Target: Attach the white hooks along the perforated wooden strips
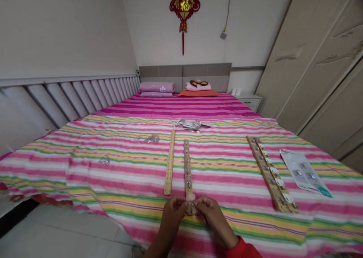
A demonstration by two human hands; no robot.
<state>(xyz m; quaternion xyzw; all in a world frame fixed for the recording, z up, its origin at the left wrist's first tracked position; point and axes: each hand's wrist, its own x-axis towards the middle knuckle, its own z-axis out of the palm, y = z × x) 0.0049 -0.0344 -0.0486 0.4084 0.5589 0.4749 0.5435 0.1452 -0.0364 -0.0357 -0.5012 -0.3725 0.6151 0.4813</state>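
My left hand (173, 212) and my right hand (209, 210) meet at the near end of a narrow tan strip (186, 167) set with small metal fittings. Both hands are closed in a pinch around a small clear and metal piece (190, 204) at that end. A plain perforated tan strip (169, 163) lies just left of it on the striped bedspread (113, 163). Two more strips with fittings (270, 171) lie side by side to the right.
A clear plastic packet (303, 171) lies at the far right. Opened packaging (189, 124) and small clear bags (151, 138) lie further up the bed. Pillows (156, 87) sit at the headboard. A wardrobe (320, 69) stands right; tiled floor (56, 235) lies lower left.
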